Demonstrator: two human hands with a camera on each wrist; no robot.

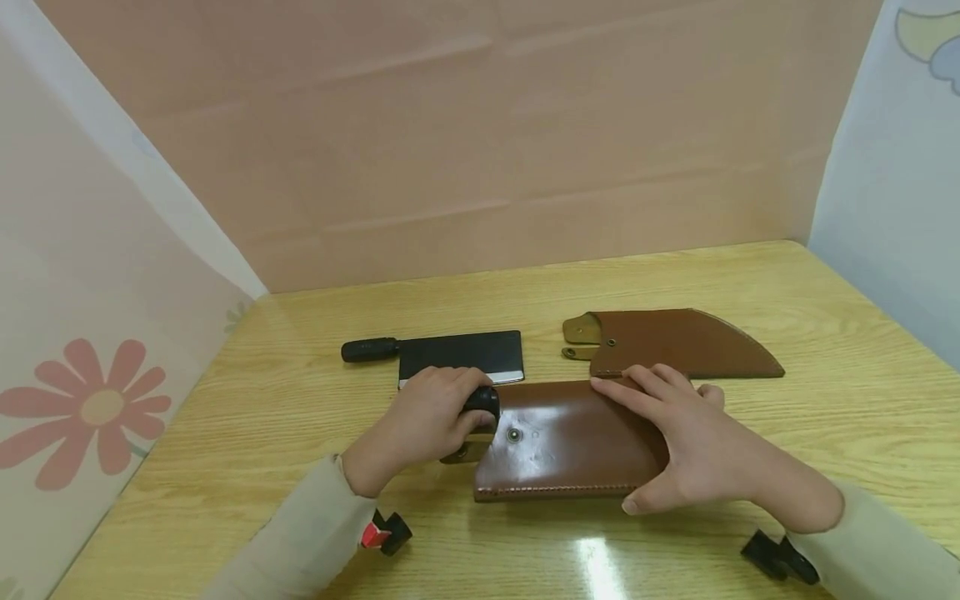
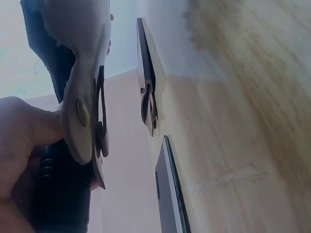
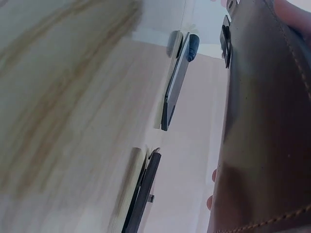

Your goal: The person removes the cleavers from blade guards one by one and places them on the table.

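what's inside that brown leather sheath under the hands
The near leather sheath shows only a black handle sticking out of its left end, gripped by the left hand. The right hand presses on top. Any blade inside is covered by leather.

A black-handled cleaver with a dark rectangular blade point(image 1: 450, 356) lies flat on the pale wooden table point(image 1: 825, 433), well left of an empty curved brown leather sheath point(image 1: 678, 342) (brass-coloured strap ends at its left), below a pink backdrop wall point(image 1: 465, 125).

Left hand point(image 1: 427, 417) curled; right hand point(image 1: 678, 442) fingers flat.
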